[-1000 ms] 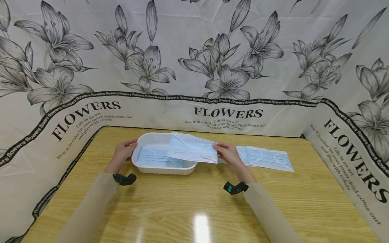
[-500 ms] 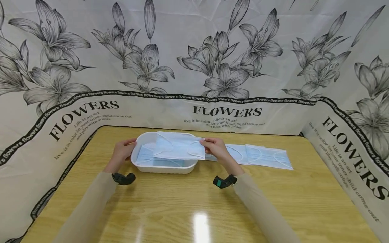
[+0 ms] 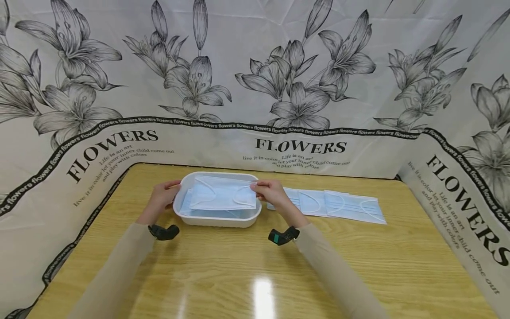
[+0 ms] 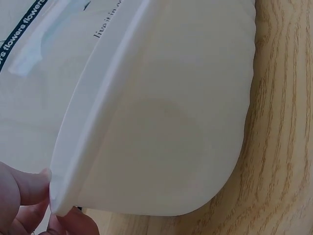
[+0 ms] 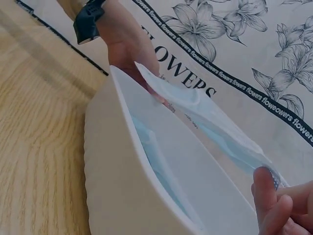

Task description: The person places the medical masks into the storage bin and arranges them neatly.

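A white plastic tub [image 3: 217, 221] stands on the wooden table, with light blue face masks lying inside it. My left hand [image 3: 162, 197] pinches the tub's left rim; in the left wrist view the thumb of the left hand [image 4: 29, 196] is on one side of the rim and fingers are on the other. With its thumb and fingertips, my right hand [image 3: 272, 195] pinches the right end of a pleated face mask [image 3: 223, 193] with white ear loops. That mask is above the tub's opening, over the mask inside [image 5: 161, 171], as the right wrist view shows.
To the right of the tub, several more face masks [image 3: 352, 207] lie overlapping in a row on the table [image 3: 223, 270]. A white cloth printed with flowers [image 3: 295, 153] hangs behind and along both sides of the table.
My right hand has carried the held mask leftward, from the tub's right side to over its middle. The left hand has stayed at the tub's left rim.
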Demonstrator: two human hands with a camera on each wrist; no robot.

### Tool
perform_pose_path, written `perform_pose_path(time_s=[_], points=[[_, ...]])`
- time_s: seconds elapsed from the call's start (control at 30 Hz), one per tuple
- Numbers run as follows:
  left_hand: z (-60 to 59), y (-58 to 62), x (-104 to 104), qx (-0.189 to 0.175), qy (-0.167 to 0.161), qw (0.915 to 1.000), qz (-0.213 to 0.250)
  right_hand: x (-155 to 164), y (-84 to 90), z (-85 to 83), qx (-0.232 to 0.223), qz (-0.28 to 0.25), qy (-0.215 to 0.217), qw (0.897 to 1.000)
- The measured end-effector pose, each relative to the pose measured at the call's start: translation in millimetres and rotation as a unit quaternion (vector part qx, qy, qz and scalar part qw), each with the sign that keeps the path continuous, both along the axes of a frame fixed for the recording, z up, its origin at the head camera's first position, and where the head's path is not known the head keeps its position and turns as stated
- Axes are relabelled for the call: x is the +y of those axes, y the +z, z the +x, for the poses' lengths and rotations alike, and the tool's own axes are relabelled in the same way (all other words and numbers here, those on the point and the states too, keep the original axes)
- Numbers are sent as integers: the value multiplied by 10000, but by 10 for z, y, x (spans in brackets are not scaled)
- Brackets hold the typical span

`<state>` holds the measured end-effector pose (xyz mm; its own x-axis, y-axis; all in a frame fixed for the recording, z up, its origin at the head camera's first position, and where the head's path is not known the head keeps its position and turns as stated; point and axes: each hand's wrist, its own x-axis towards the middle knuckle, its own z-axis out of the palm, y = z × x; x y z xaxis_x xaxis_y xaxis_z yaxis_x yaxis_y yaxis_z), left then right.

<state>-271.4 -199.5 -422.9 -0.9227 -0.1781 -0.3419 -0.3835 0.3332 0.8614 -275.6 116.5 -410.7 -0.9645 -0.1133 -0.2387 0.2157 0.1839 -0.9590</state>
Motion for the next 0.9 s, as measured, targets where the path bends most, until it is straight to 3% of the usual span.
perform_pose_path(time_s=[0.33,0.9], points=[[13,25,-5,80,-266,9996,110,-236,-13,-53,134,105,-111,9998],[8,-42,5,163,-76,9998,34,-254,-88,-69,-52,62,-254,9996]])
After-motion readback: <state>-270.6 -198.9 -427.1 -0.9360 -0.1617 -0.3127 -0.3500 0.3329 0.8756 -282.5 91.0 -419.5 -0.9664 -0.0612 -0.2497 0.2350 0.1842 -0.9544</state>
